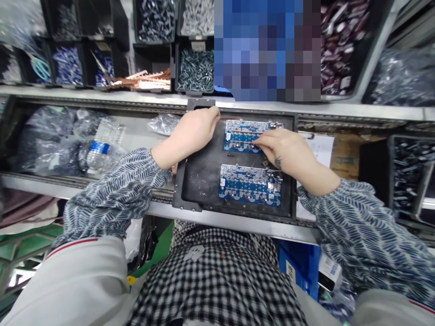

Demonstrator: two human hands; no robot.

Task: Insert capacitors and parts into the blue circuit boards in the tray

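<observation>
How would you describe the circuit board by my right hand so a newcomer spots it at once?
Find the black tray near the center of the view. In it, pick the upper blue board, farther from the checkered cloth. Unlike the lower blue board, it has your right hand reaching over its right end.

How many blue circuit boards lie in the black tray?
2: the far board, partly covered by the right hand, and the near board, fully in view. No others show in the tray.
</observation>
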